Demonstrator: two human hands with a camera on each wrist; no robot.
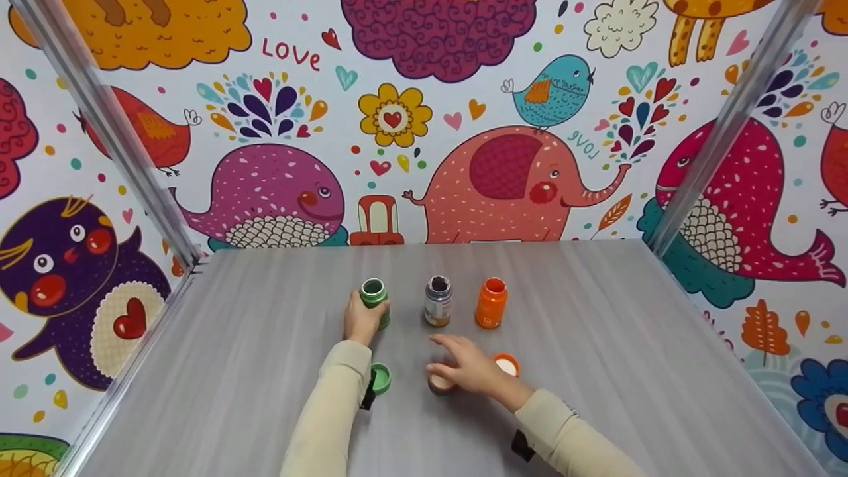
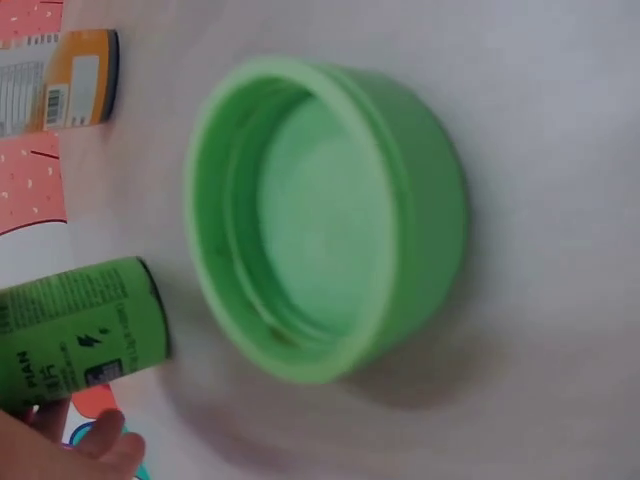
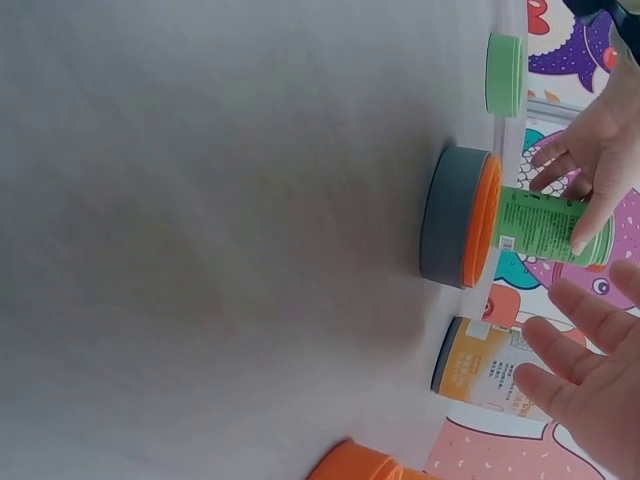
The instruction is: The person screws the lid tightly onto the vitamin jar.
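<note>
My left hand (image 1: 361,321) grips a small green bottle (image 1: 373,293), upright and uncapped, with thumb and fingers around its side. Its green cap (image 2: 320,220) lies hollow side up nearer me, by the left wrist. Over a grey cap (image 3: 450,215) with an orange inner rim, my right hand (image 1: 474,364) hovers with its fingers spread, holding nothing. That hand (image 3: 600,390) appears apart from the cap in the right wrist view. The orange cap (image 1: 507,364) is partly hidden behind the right hand in the head view.
Right of the green bottle stand an uncapped grey-topped bottle (image 1: 438,306) with a white and orange label and an uncapped orange bottle (image 1: 491,308). The grey table (image 1: 596,318) meets a cartoon-printed wall (image 1: 391,59), with metal posts (image 1: 126,152) at the sides.
</note>
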